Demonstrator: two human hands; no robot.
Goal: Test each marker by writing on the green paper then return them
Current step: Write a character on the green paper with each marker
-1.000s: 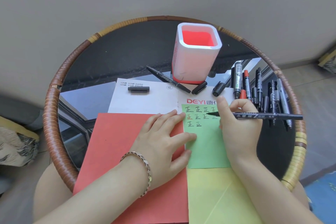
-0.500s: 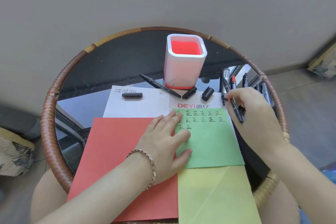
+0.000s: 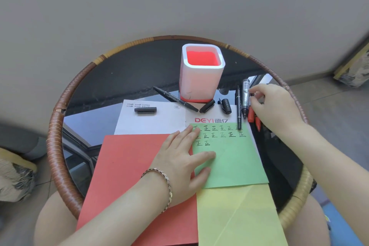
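Markers [image 3: 246, 98] at the desk's [image 3: 54, 142] right edge draw our right hand [image 3: 274, 106], grip impossible to tell, while our flat left hand [image 3: 179, 160] pins the green paper [image 3: 233, 164] for writing.

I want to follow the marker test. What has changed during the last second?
The right hand stopped writing, laid the thin black marker down at the upper right corner of the green paper and moved to the other markers beside it; whether it grips one is unclear. The left hand stayed flat on the paper, the pen holder in place.
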